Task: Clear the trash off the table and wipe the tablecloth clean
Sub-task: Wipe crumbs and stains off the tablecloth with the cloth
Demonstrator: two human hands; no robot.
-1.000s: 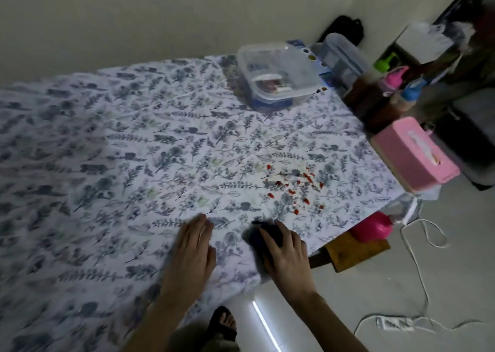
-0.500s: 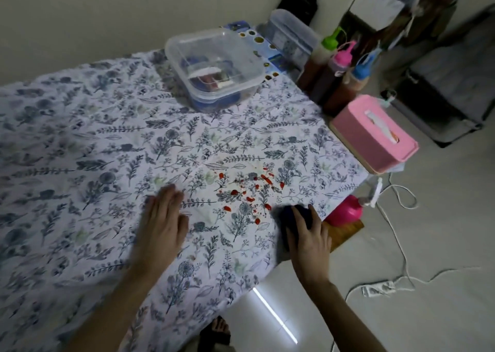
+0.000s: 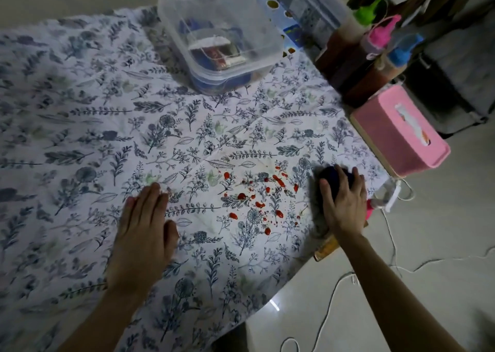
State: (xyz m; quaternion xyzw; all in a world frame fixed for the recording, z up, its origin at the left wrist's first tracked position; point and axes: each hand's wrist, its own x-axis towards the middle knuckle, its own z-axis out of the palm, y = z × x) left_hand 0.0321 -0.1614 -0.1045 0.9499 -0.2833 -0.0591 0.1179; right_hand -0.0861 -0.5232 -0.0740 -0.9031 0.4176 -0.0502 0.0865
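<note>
Right hand [image 3: 344,204] grips a dark blue cloth [image 3: 333,176], fingers curled over the wad and pressing it onto the tablecloth [image 3: 107,126] at about 3 o'clock of the red spatter [image 3: 257,199]. I judge it is set there, just beside the stains, so one sweep toward 9 o'clock can carry it across them. Left hand [image 3: 144,231] lies flat and open, holding nothing, palm down at about 9 o'clock of the spatter; that looks meant to pin the loose fabric so it does not bunch or slide when the cloth drags. The red drops lie scattered between the two hands, unsmeared, so the wiping seems not yet begun here.

At 12 o'clock a lidded clear container [image 3: 219,38] sits on the surface, well apart from the mess. Off the edge at 2 o'clock stand squeeze bottles [image 3: 375,40] and a pink tissue box [image 3: 399,134], clear of the wiping path.
</note>
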